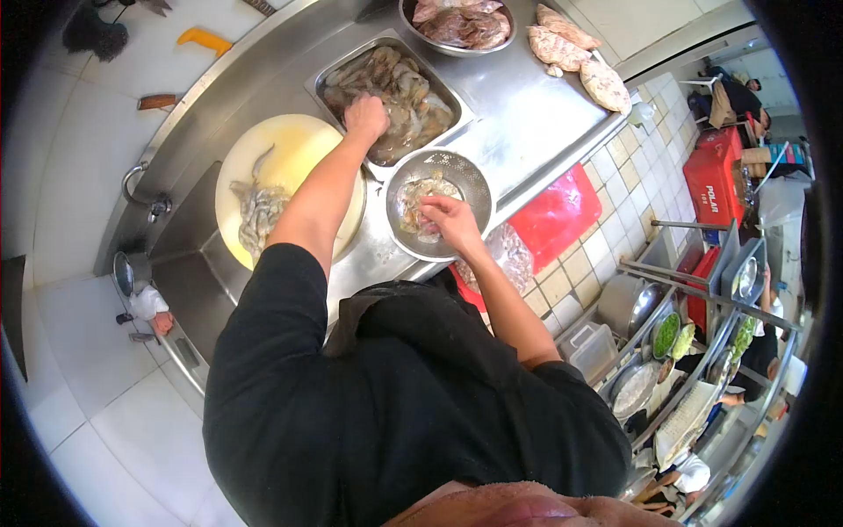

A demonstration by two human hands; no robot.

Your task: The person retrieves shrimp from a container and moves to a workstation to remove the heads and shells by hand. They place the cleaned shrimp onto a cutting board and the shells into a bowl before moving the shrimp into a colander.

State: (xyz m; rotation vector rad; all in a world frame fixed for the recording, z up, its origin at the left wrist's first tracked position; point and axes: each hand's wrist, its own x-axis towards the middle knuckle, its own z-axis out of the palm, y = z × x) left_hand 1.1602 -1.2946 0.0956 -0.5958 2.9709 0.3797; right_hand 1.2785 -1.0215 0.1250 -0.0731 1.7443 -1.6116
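Observation:
My left hand (367,117) reaches into a rectangular metal tray (464,114) full of raw grey shrimp (408,97). Its fingers are curled down among them and the tips are hidden. Over a round metal colander (479,189) is my right hand (448,220), fingers bent and drawn together above pale shrimp pieces (435,189); whatever is between the fingertips is too small to make out. Beside my left forearm lies a round, yellowish-white cutting board (303,140), with a pile of shrimp (259,211) on it and one shrimp lying apart near its top.
A metal bowl of raw meat (465,26) stands behind the tray, with several pale pieces of meat (580,57) on the steel counter (518,105). A faucet (145,189) is at left. Below the counter edge are a red crate (562,211) and a clear bag (500,259). Shelving and people are at right.

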